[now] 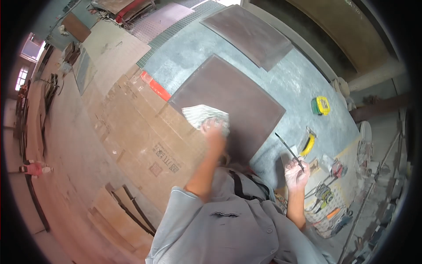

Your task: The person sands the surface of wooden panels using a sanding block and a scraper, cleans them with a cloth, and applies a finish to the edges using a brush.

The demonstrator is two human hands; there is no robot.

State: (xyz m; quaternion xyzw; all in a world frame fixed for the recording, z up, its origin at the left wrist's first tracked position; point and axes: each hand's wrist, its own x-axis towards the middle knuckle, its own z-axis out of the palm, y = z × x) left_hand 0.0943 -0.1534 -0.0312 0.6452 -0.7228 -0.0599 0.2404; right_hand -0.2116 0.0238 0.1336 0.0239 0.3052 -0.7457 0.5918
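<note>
Gripping a slim dark stick (286, 147) in the closed fingers of the right hand (297, 174), a person in a grey shirt (239, 229) has the left hand (213, 126) on a pale striped cloth (203, 115). Motion blurs the left hand, and whether its fingers clutch the cloth or merely lie on it cannot be told. Beneath the cloth and reaching ahead of the left hand is a flat, dark brown panel (239, 97), set on a blue-grey work surface (307, 94). Just beyond the right hand sits a yellow-handled tool (309, 145); to that hand's right is a clear plastic bag (336, 167) with something red in it. Cardboard (136, 121) spreads to the left of the left hand. Farther past the right hand stands a green-and-yellow container (321, 106), and well ahead of both hands lies a second brown panel (248, 35).
</note>
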